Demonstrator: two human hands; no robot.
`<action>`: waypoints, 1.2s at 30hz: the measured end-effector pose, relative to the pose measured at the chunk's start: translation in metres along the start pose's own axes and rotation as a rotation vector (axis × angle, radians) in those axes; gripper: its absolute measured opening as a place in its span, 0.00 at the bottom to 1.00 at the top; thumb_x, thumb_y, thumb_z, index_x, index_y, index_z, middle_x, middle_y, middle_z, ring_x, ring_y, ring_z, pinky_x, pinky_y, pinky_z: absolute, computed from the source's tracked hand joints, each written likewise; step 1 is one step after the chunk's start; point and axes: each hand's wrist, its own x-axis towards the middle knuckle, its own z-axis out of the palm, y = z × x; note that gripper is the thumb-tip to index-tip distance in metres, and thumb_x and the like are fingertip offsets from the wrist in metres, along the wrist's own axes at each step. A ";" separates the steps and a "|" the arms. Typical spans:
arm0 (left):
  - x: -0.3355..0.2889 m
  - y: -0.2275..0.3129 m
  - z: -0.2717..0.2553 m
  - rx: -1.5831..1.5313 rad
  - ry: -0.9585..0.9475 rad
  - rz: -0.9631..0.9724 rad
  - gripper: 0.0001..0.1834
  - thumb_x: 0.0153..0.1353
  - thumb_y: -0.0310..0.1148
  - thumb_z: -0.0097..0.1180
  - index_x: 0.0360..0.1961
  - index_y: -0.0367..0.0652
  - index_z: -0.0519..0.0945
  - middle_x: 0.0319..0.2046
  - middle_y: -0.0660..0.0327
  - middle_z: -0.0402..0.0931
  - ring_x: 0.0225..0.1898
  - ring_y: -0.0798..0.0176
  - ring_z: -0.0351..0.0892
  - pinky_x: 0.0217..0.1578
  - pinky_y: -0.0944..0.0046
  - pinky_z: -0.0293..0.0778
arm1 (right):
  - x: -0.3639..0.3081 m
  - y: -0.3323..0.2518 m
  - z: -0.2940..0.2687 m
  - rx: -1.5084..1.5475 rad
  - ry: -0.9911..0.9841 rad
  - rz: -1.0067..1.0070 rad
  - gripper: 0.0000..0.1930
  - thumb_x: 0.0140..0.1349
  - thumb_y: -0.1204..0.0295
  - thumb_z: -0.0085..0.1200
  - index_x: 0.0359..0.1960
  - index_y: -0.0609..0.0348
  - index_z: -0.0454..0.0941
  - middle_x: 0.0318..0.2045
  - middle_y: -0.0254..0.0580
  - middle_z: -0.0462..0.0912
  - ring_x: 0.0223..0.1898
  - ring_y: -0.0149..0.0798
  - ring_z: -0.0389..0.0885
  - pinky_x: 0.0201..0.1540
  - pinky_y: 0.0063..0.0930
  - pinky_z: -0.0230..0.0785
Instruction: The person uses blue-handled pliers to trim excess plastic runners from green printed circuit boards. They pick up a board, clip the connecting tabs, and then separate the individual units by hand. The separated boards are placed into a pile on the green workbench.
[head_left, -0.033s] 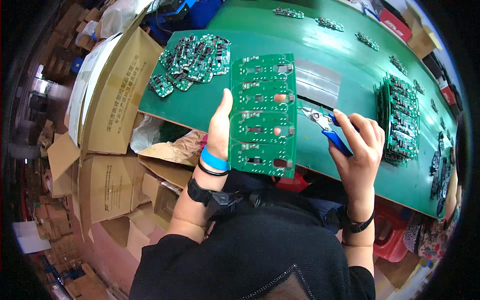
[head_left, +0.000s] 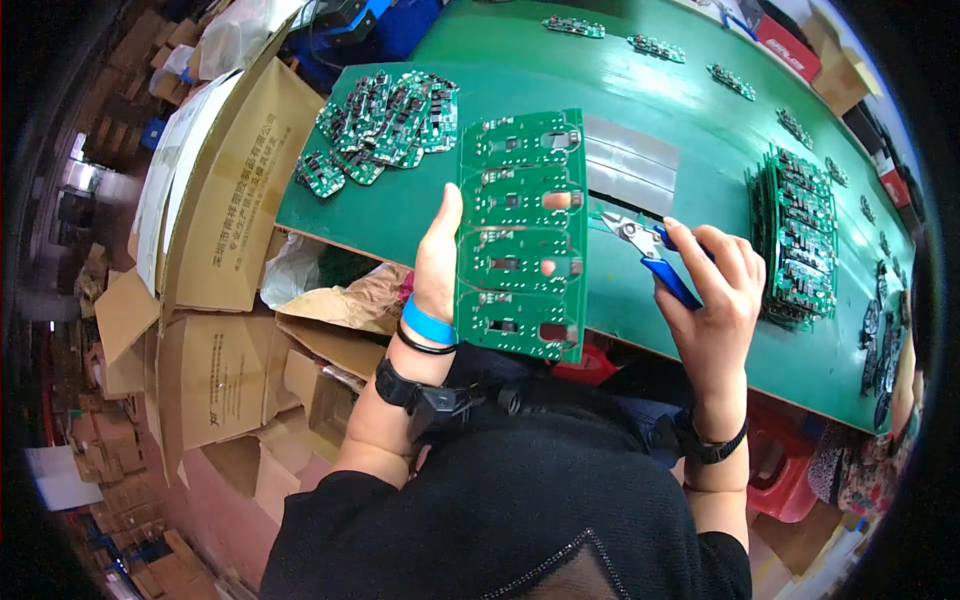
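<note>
"Closed around which thing is the left hand (head_left: 440, 250)?"

"Around a green circuit-board panel (head_left: 510, 270), grasped by its left edge: thumb along that edge, the other fingers behind it. Two fingertips (head_left: 556, 201) show through openings near the panel's right side."

"So the panel sits just right of that thumb, between both hands?"

"Yes, upright to the eye, its four sections stacked one above another."

"And the right hand (head_left: 725, 295)?"

"It's wrapped around blue-handled cutters (head_left: 640, 240). Their tips point left from the grip, just beside the panel's right edge, with a small gap in this view. Whether the blades are fully parted, I can't tell."

"What lies about the two grips?"

"Beyond the left thumb, a heap of small circuit boards (head_left: 385, 120) on the green table (head_left: 705, 130). Past the cutter tips, flat grey strips (head_left: 632, 158), partly hidden behind the panel. Right of the cutter hand, near its knuckles, a stack of panels (head_left: 795, 235). Far beyond both grips, more small boards (head_left: 656, 48) set apart in a line."

"Anything below the left grip?"

"A blue wristband (head_left: 428, 322), right on that wrist. Well out to its left, an open cardboard box (head_left: 225, 270)."
</note>
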 end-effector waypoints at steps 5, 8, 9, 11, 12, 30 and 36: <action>-0.001 -0.010 -0.007 -0.011 -0.039 0.012 0.41 0.68 0.63 0.25 0.72 0.44 0.48 0.68 0.36 0.47 0.56 0.38 0.71 0.44 0.47 0.80 | -0.005 0.004 0.016 -0.028 -0.038 0.032 0.30 0.39 0.71 0.66 0.50 0.49 0.79 0.41 0.37 0.77 0.44 0.41 0.74 0.49 0.37 0.61; -0.001 -0.014 -0.002 -0.052 -0.059 0.025 0.41 0.69 0.62 0.25 0.72 0.43 0.49 0.69 0.35 0.45 0.51 0.41 0.76 0.43 0.50 0.81 | -0.005 0.003 0.017 -0.047 -0.040 0.034 0.30 0.38 0.71 0.67 0.51 0.48 0.79 0.41 0.37 0.77 0.44 0.41 0.74 0.50 0.37 0.61; 0.000 -0.013 -0.004 -0.026 -0.078 0.021 0.41 0.69 0.62 0.25 0.72 0.43 0.49 0.69 0.35 0.45 0.49 0.42 0.77 0.42 0.50 0.81 | -0.005 0.002 0.019 -0.057 -0.036 0.035 0.30 0.39 0.70 0.67 0.51 0.48 0.79 0.42 0.37 0.76 0.44 0.41 0.74 0.50 0.38 0.61; 0.000 -0.010 -0.011 0.024 -0.116 0.012 0.40 0.69 0.62 0.26 0.71 0.43 0.50 0.69 0.36 0.44 0.46 0.43 0.79 0.42 0.51 0.81 | -0.005 0.000 0.018 -0.042 -0.024 0.037 0.29 0.39 0.72 0.65 0.50 0.51 0.79 0.41 0.38 0.77 0.44 0.43 0.74 0.50 0.37 0.61; 0.000 -0.010 -0.012 0.017 -0.109 0.024 0.40 0.69 0.62 0.25 0.72 0.43 0.49 0.69 0.35 0.44 0.47 0.42 0.79 0.42 0.50 0.81 | -0.005 -0.001 0.018 -0.034 -0.019 0.037 0.29 0.39 0.74 0.64 0.50 0.52 0.79 0.41 0.39 0.77 0.43 0.44 0.74 0.50 0.37 0.61; 0.018 0.006 0.018 0.333 0.108 0.094 0.40 0.68 0.64 0.24 0.65 0.42 0.63 0.57 0.50 0.72 0.51 0.49 0.78 0.48 0.45 0.78 | -0.011 -0.024 0.001 0.044 -0.260 -0.139 0.38 0.32 0.69 0.68 0.54 0.48 0.76 0.45 0.37 0.75 0.48 0.43 0.71 0.54 0.43 0.58; 0.018 0.006 0.023 0.388 0.097 0.104 0.39 0.69 0.63 0.23 0.65 0.43 0.62 0.57 0.51 0.71 0.53 0.51 0.76 0.51 0.47 0.77 | -0.010 -0.027 0.005 0.015 -0.263 -0.150 0.38 0.31 0.69 0.68 0.54 0.48 0.76 0.45 0.36 0.74 0.49 0.43 0.71 0.55 0.43 0.58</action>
